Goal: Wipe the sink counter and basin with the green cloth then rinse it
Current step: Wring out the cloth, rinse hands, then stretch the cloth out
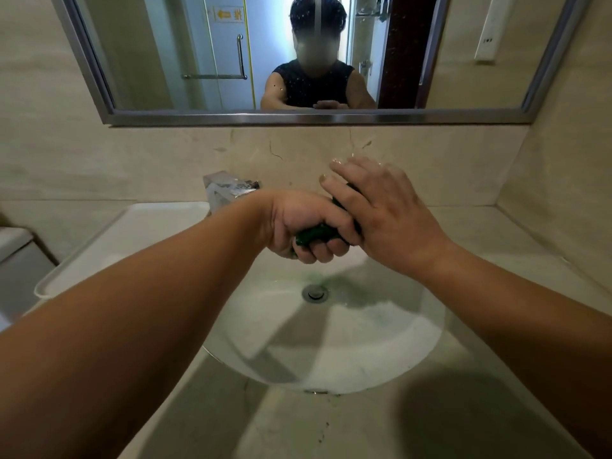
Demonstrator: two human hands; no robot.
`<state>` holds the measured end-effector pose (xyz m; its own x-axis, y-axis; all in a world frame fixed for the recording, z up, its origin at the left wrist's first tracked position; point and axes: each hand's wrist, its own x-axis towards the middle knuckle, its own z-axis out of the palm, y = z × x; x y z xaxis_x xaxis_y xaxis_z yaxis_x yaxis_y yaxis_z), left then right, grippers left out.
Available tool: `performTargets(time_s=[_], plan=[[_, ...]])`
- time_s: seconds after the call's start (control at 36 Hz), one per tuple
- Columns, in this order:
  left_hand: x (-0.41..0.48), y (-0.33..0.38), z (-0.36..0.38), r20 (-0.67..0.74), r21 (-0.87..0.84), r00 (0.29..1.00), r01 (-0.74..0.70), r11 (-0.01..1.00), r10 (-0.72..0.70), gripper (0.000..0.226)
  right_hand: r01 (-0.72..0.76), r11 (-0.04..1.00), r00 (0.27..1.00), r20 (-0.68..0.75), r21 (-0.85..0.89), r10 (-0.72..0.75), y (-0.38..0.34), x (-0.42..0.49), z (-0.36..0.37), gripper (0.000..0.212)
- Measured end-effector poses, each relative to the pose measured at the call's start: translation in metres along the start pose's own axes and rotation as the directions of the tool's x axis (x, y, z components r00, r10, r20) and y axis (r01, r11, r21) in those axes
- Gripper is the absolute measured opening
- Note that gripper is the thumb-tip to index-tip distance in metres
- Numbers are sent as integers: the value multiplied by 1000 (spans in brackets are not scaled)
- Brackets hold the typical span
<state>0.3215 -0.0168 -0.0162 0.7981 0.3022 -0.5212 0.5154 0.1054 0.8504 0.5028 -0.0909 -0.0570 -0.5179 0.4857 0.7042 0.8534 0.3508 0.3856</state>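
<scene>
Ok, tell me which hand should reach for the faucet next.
Left. The left hand is fisted around the bunched green cloth right beside the chrome faucet, so it is nearest. The right hand lies flat over the cloth's far end, farther from it and would probably have to cross over.

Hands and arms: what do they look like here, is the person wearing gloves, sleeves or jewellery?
Both are bare. The left hand and right hand have no gloves, and no rings or watch show. Both forearms are uncovered right to the picture's edge, so no sleeves appear. The mirror shows a dark sleeveless top with small light specks. The right hand's fingers have short nails.
</scene>
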Motion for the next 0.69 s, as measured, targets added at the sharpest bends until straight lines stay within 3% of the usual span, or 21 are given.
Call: performTargets(time_s=[0.08, 0.19, 0.28, 0.33, 0.42, 0.58, 0.64, 0.69], plan=[[8, 5, 7, -99, 158, 994, -39, 987, 55, 33, -41, 998, 996, 80, 46, 37, 6, 2, -3, 40], [27, 7, 19, -337, 316, 934, -7, 949, 119, 31, -202, 977, 922, 321, -73, 215, 14, 4, -5, 20], [41, 9, 30, -493, 496, 846, 84, 864, 201, 27, -278, 936, 783, 513, -215, 351, 10, 10, -7, 12], [49, 7, 34, -546, 651, 787, 183, 737, 287, 24, -343, 906, 682, 599, -246, 421, 6, 13, -7, 17], [57, 0, 36, -522, 799, 760, 277, 533, 388, 13, -403, 878, 590, 661, -258, 465, 0, 13, -2, 16], [64, -21, 29, -441, 897, 708, 329, 295, 552, 15, -582, 805, 408, 813, -119, 415, 0, 9, 8, 19], [64, -26, 28, -410, 912, 685, 316, 261, 602, 10, -679, 734, 366, 852, -32, 375, 1, 7, 9, 23], [63, -31, 28, -395, 918, 664, 316, 240, 635, 11, -809, 585, 311, 887, 58, 342, 2, 4, 9, 22]])
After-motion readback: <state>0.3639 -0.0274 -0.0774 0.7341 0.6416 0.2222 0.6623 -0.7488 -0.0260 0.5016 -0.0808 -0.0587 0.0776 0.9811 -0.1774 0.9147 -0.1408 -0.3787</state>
